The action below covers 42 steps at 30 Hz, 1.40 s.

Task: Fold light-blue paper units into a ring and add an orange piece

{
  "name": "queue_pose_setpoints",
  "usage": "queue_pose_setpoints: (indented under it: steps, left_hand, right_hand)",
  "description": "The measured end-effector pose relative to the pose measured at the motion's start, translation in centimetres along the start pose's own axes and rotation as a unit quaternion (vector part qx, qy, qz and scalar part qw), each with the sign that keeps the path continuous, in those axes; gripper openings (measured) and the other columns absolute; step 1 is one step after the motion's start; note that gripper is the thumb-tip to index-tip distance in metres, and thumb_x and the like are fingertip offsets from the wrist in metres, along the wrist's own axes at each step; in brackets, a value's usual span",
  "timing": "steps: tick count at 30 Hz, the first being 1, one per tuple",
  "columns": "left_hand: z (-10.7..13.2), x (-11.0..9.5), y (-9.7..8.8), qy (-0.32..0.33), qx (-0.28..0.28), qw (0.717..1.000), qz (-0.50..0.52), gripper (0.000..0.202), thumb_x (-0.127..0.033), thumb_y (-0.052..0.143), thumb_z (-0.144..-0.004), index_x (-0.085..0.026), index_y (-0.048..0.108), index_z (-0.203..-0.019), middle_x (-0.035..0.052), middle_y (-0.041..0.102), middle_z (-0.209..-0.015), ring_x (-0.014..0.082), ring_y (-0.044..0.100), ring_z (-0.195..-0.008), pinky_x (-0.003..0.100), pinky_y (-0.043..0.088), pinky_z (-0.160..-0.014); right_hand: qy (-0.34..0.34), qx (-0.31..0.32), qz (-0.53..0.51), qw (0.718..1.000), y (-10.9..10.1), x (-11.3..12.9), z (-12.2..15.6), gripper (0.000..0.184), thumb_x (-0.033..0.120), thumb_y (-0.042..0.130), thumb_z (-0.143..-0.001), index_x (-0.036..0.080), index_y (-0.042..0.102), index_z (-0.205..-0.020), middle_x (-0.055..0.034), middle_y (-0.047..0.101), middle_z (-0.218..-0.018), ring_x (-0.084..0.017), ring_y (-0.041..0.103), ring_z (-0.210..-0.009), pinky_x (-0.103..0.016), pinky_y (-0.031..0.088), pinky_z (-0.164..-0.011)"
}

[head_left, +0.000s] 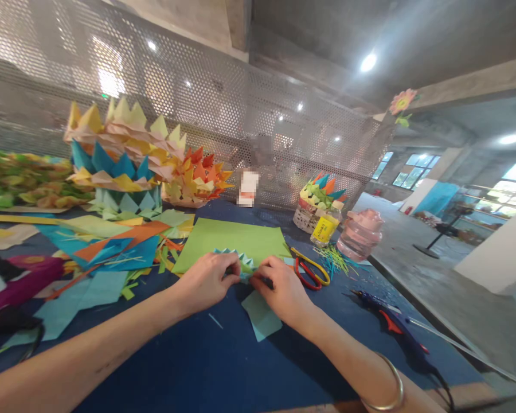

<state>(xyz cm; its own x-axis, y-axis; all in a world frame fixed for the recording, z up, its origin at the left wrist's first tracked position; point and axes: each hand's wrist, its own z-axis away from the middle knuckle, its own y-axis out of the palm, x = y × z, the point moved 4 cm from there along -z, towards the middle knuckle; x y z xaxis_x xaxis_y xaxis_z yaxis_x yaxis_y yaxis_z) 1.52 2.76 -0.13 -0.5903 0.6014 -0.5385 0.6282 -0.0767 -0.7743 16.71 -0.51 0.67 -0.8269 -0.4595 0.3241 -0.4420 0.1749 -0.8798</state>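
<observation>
apparently the left hand (212,277) and the right hand (282,288) have each a grip clamped on the folded pale paper (246,263), perhaps so its pleats do not open, over the near edge of the green sheet (232,237), while scissors (310,267) lie near, seemingly for easy reach.

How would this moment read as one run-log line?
left hand: pinching folded paper | right hand: pinching same piece | beyond hands: green sheet | beyond right hand: scissors
</observation>
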Motion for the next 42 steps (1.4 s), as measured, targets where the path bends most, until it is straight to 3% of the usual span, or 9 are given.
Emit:
queue_pose_setpoints:
  steps: [14,21,26,28,32,42]
  left_hand:
    - [0.18,-0.15,0.20,0.025,-0.019,1.000,0.001,0.009,-0.016,0.051,-0.074,-0.020,0.051,-0.066,-0.0025,0.058,-0.062,0.0147,0.056,-0.062,0.024,0.034,-0.058]
    - [0.17,-0.29,-0.13,0.019,-0.026,0.999,0.019,0.009,-0.014,0.051,-0.074,-0.020,0.053,-0.067,-0.0038,0.056,-0.058,0.0123,0.051,-0.055,0.022,0.032,-0.055]
    - [0.15,-0.39,-0.10,0.028,-0.031,0.999,0.018,0.010,-0.012,0.050,-0.072,-0.019,0.053,-0.067,-0.0036,0.057,-0.060,0.0121,0.052,-0.056,0.021,0.033,-0.055]
    - [0.15,-0.40,-0.12,0.028,-0.033,0.999,0.015,0.011,-0.011,0.049,-0.072,-0.020,0.053,-0.067,-0.0035,0.056,-0.059,0.0121,0.051,-0.056,0.021,0.033,-0.055]
    - [0.15,-0.32,-0.11,0.025,-0.027,0.999,0.016,0.015,-0.006,0.047,-0.067,-0.020,0.055,-0.068,-0.0032,0.058,-0.061,0.0123,0.053,-0.057,0.021,0.034,-0.056]
    - [0.14,-0.48,-0.03,0.027,-0.033,0.999,0.009,0.013,-0.008,0.048,-0.069,-0.020,0.053,-0.067,-0.0041,0.057,-0.059,0.0117,0.051,-0.055,0.021,0.034,-0.054]
  right_hand:
    - [-0.003,0.008,0.023,1.000,0.17,0.15,0.17,0.011,0.021,0.058,-0.085,0.018,0.066,-0.078,-0.0021,0.055,-0.083,-0.014,0.054,-0.076,-0.026,0.042,-0.066]
    - [-0.057,-0.079,0.080,0.992,-0.39,0.58,0.35,0.005,0.023,0.065,-0.080,0.020,0.068,-0.082,-0.0073,0.054,-0.105,-0.023,0.050,-0.095,-0.037,0.043,-0.080]
    - [-0.086,-0.041,0.058,0.994,-0.05,0.71,0.14,0.005,0.017,0.064,-0.081,0.018,0.067,-0.077,-0.0055,0.062,-0.092,-0.020,0.054,-0.085,-0.035,0.044,-0.078]
    - [-0.090,-0.038,0.044,0.994,-0.06,0.75,0.11,0.007,0.015,0.063,-0.081,0.018,0.065,-0.087,-0.0058,0.064,-0.093,-0.020,0.055,-0.086,-0.035,0.044,-0.080]
    - [-0.088,-0.031,0.010,0.996,-0.03,0.77,0.20,0.036,0.008,0.059,-0.081,0.017,0.052,-0.115,-0.0051,0.064,-0.094,-0.020,0.056,-0.090,-0.034,0.044,-0.081]
    - [-0.134,-0.007,0.006,0.991,0.51,0.84,0.18,0.019,0.008,0.052,-0.085,0.019,0.062,-0.098,-0.0047,0.064,-0.087,-0.020,0.056,-0.085,-0.032,0.044,-0.080]
